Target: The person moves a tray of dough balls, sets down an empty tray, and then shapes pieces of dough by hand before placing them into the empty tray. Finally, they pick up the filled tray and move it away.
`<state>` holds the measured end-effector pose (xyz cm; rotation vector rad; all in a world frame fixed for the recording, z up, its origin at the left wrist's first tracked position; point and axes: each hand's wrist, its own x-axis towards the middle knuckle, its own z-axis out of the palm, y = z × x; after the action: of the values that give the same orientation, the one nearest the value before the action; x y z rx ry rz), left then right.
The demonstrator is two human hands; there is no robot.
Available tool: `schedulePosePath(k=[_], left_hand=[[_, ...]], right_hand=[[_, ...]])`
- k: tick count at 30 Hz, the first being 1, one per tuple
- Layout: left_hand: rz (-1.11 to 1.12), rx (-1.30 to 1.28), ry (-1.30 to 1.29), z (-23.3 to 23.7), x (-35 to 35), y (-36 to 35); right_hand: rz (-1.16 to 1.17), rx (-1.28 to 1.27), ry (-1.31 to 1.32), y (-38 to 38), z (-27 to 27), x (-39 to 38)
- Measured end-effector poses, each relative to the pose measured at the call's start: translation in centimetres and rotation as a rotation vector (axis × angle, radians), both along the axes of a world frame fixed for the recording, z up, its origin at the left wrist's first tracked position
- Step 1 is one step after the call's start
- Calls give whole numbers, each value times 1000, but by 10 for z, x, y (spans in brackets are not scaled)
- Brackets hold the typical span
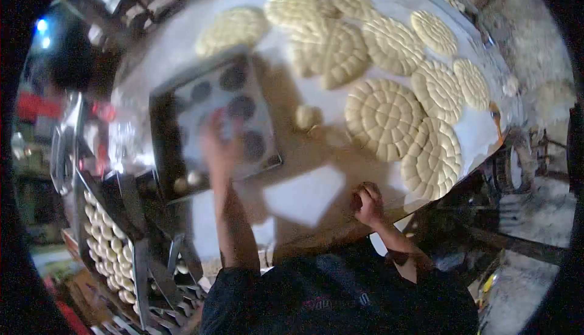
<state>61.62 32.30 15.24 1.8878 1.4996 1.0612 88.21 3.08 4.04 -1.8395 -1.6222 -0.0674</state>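
Head view: near the left side of the tabletop, a dark tray lay askew, its front rim set back from the near edge, with bare surface between. A shadowed stretch opened to the tray's right, where a lone dough ball lay. Near the front edge, the right hand was curled into a loose fist; whether anything was inside could not be told. Farther right, scored dough rounds sat close together, some overlapping, with a bare strip along the right edge.

As for containers, a metal-sided holder at far left held many pale balls. The tray showed round dark patches, with two small balls toward its front-left corner; the left hand was over it, too blurred to tell whether open, closed or gripping.
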Motion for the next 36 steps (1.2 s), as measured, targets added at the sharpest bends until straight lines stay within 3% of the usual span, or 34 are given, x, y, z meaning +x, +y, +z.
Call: schedulePosePath(k=[1, 2, 3, 5, 6, 7, 9, 10, 12, 13, 15, 17, 21, 22, 24, 26, 27, 28, 29, 30, 31, 32, 34, 35, 36], left_hand=[[-360, -210, -464, -2, 55, 6], [-413, -395, -260, 15, 115, 0], [-508, -645, -453, 2, 163, 13], [-168, -504, -50, -31, 241, 50], [-267, -645, 87, -96, 250, 100], [-104, -494, 451, -141, 265, 126], [56, -302, 826, -147, 298, 130], [23, -346, 278, -126, 316, 105], [-37, -371, -249, -133, 333, 105], [-237, -307, -502, -170, 330, 132], [-454, -239, -747, -175, 332, 146], [-656, -606, -993, -138, 326, 123], [2, -369, -865, -101, 305, -14], [4, -346, -988, -95, 287, -41], [45, -351, -929, -125, 248, -80], [-23, -550, -1118, -85, 210, -142], [-6, -546, -1141, -90, 183, -162], [-155, -604, -1137, -96, 154, -179], [-306, -658, -1128, -101, 130, -191], [-291, -649, -1148, -105, 110, -197], [-352, -502, -962, -108, 90, -206], [-405, -359, -771, -111, 71, -215], [-440, -436, -787, -98, 37, -220], [-457, -165, -582, -106, 20, -215], [-503, -136, -645, -119, 8, -211]], right_hand=[[-98, -117, 576, -7, -15, 12], [-178, -225, 1156, -8, -23, 23], [-197, -190, 1200, -5, -24, 30], [72, -73, 643, 4, 2, 39], [187, -23, 337, 8, 19, 50], [197, -26, 368, 9, 45, 59], [199, 5, 439, 11, 43, 67], [223, 17, 498, 11, 41, 68], [186, 79, 524, 14, 45, 77], [206, 97, 534, 14, 45, 79], [221, 130, 543, 13, 46, 81], [169, 19, 467, 12, 43, 76], [113, 198, 370, 10, 33, 61], [123, 173, 372, 9, 30, 57], [99, 57, 497, 8, 3, 46], [27, 32, 655, 10, -21, 31], [1, 34, 709, 10, -17, 23], [-26, 38, 764, 10, -12, 15], [34, -87, 780, 9, 11, 5], [92, -214, 792, 8, 32, -13], [45, -83, 1020, -1, 44, -49], [52, -108, 1008, 2, 28, -73], [-151, 193, 899, 12, -26, -111], [-141, 257, 998, 7, -12, -123], [-127, 229, 979, -1, 5, -122]])
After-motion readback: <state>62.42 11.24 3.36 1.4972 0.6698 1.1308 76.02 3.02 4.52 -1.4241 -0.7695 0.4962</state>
